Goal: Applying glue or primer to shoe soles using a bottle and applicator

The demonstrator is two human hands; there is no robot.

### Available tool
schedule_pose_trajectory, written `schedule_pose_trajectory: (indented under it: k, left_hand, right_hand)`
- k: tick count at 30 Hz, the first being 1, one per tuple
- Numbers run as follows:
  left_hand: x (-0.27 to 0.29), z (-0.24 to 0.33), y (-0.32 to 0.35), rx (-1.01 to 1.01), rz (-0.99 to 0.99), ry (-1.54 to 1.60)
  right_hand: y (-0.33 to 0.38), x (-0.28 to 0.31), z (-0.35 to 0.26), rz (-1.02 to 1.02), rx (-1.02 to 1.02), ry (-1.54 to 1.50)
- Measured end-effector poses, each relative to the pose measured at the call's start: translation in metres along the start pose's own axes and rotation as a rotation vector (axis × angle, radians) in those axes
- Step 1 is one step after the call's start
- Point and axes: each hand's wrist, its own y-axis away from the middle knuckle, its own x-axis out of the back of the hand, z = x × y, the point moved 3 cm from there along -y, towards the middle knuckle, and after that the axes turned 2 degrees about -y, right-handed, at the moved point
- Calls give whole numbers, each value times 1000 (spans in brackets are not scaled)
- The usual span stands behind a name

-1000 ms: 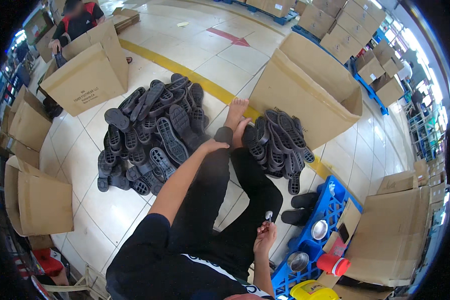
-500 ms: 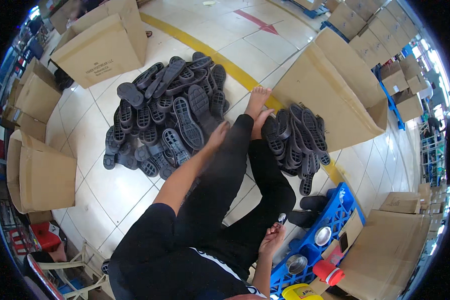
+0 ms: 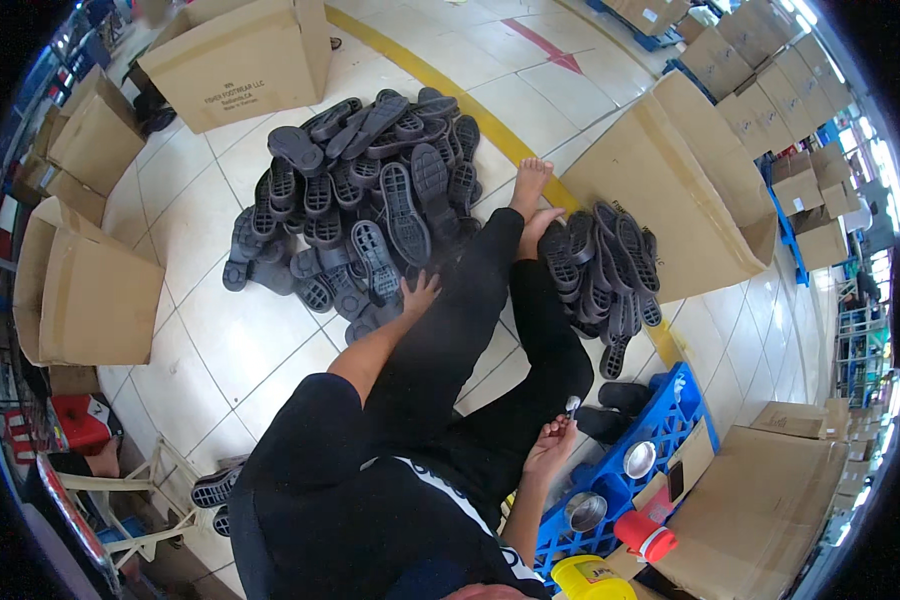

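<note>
At centre, the left hand (image 3: 421, 294) is spread with fingers apart at the lower edge of a heap of dark shoe soles (image 3: 348, 190); whether it touches one is hard to tell. Lower right of centre, the right hand (image 3: 550, 447) grips a small white-tipped tool (image 3: 572, 405), perhaps a brush. A smaller pile of soles (image 3: 610, 265) lies right of the bare feet (image 3: 533, 188). At lower right, a blue pallet (image 3: 620, 489) carries two round bowls (image 3: 585, 512).
</note>
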Motion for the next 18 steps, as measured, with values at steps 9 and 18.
schedule_pose_trajectory:
  k: [9, 18]
  left_hand:
    - [100, -137, 43, 468, -396, 710]
    - [267, -241, 20, 1057, -442, 2000]
  right_hand:
    - [10, -1, -5, 132, 6, -49]
    - [47, 85, -90, 386, 464, 756]
